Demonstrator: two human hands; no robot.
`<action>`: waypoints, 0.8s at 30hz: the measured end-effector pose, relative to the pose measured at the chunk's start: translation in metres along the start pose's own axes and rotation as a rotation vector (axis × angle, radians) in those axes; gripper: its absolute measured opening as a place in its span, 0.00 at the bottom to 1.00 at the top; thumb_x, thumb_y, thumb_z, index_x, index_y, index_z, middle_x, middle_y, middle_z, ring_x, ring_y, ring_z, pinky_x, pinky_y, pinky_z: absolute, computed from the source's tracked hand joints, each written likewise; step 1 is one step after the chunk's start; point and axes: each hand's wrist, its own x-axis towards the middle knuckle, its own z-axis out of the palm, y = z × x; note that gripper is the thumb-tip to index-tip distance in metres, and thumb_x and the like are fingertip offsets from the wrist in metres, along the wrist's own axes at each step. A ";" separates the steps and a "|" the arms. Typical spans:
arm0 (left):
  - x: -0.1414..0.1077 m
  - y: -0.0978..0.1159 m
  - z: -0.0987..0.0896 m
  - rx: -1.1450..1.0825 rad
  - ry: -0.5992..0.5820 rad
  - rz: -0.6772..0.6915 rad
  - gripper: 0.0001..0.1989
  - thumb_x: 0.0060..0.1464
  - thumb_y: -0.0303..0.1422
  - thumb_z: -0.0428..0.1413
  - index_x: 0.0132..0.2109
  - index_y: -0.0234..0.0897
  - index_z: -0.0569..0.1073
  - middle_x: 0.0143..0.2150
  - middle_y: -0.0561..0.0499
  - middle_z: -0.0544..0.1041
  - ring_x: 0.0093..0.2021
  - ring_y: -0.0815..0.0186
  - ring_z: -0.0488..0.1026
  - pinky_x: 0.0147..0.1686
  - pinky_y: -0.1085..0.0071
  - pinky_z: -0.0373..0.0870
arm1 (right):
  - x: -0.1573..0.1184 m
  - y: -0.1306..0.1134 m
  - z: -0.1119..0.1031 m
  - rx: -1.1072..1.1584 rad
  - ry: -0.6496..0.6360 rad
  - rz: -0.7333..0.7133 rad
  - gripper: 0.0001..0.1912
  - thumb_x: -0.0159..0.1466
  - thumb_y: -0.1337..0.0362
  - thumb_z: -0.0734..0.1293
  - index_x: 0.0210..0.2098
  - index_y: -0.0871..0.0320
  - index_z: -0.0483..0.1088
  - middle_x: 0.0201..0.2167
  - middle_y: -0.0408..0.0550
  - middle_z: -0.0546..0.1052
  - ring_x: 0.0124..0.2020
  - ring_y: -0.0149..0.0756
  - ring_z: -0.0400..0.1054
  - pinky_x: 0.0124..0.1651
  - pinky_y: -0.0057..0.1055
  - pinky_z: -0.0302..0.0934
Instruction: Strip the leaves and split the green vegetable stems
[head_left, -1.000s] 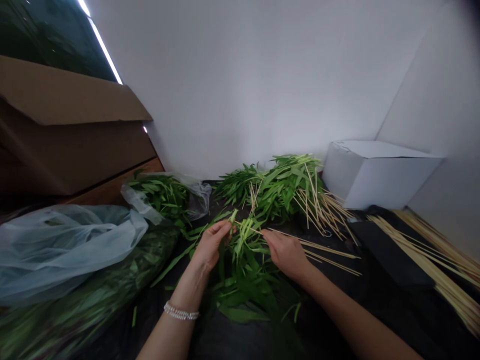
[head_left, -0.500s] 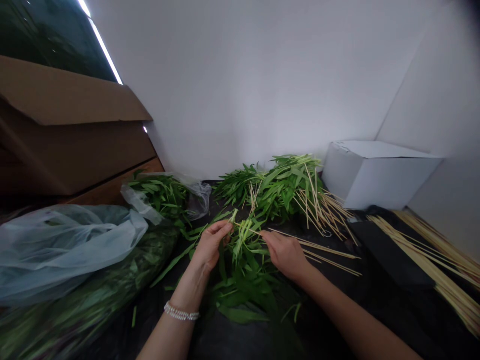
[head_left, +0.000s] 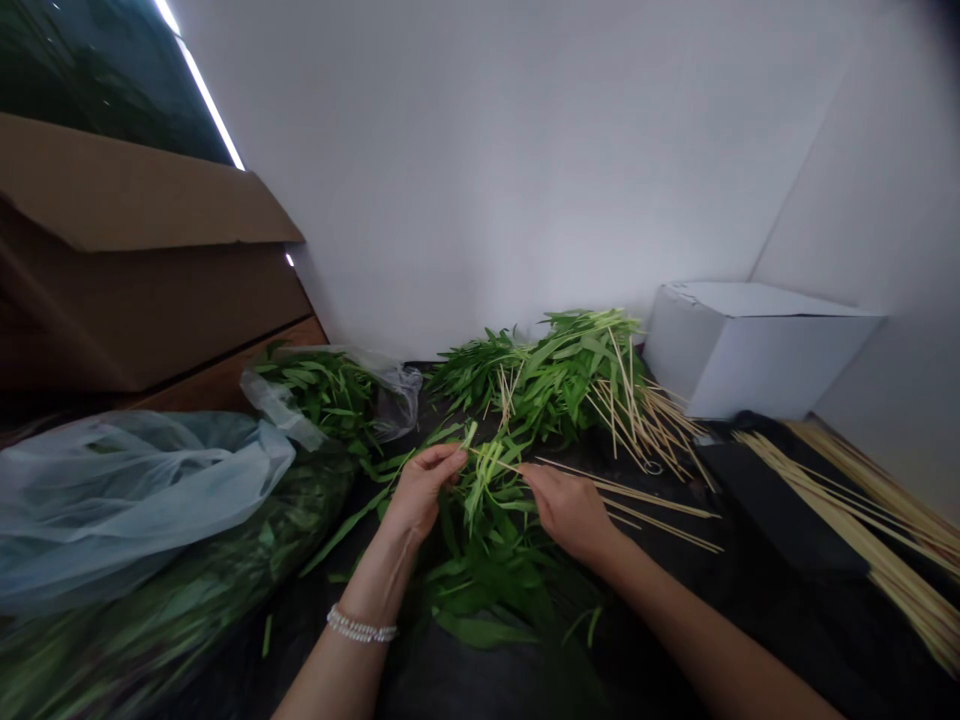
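Stems (head_left: 490, 462) pale green, bunched along thin tan skewer (head_left: 510, 466).

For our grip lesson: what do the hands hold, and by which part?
The right hand pinches a thin stick, exact spot hidden; the left hand pinches a green stem near its pale end.
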 end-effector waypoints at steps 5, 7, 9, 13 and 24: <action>-0.002 0.000 0.002 0.013 -0.013 -0.023 0.17 0.28 0.35 0.72 0.29 0.33 0.80 0.21 0.54 0.74 0.21 0.76 0.63 0.23 0.77 0.57 | -0.001 0.000 0.002 0.006 0.017 0.000 0.17 0.67 0.71 0.55 0.49 0.59 0.71 0.39 0.52 0.79 0.38 0.36 0.75 0.43 0.28 0.66; -0.003 -0.001 0.003 0.013 -0.022 -0.032 0.16 0.28 0.34 0.72 0.29 0.33 0.80 0.21 0.54 0.74 0.20 0.76 0.63 0.23 0.77 0.58 | -0.001 0.000 0.002 0.009 0.017 -0.003 0.17 0.67 0.72 0.55 0.49 0.59 0.71 0.39 0.53 0.79 0.38 0.36 0.75 0.43 0.29 0.67; -0.004 -0.001 0.003 0.011 -0.032 -0.045 0.16 0.28 0.34 0.72 0.28 0.33 0.80 0.22 0.53 0.75 0.21 0.76 0.64 0.23 0.76 0.58 | -0.001 -0.001 0.002 0.015 0.018 -0.004 0.17 0.67 0.72 0.55 0.49 0.59 0.71 0.39 0.53 0.79 0.38 0.36 0.74 0.43 0.29 0.67; -0.005 0.000 0.005 0.022 -0.055 -0.052 0.15 0.28 0.33 0.72 0.28 0.33 0.80 0.22 0.53 0.75 0.21 0.75 0.64 0.23 0.76 0.58 | -0.001 -0.002 0.003 0.034 0.010 0.000 0.17 0.67 0.72 0.55 0.49 0.59 0.70 0.39 0.53 0.79 0.40 0.37 0.74 0.46 0.30 0.66; -0.017 0.008 0.016 0.201 -0.340 0.101 0.19 0.38 0.33 0.69 0.41 0.36 0.80 0.39 0.47 0.81 0.40 0.64 0.75 0.44 0.71 0.67 | 0.001 -0.006 0.002 0.090 0.063 -0.011 0.16 0.69 0.70 0.54 0.47 0.59 0.71 0.37 0.52 0.79 0.40 0.36 0.74 0.46 0.29 0.65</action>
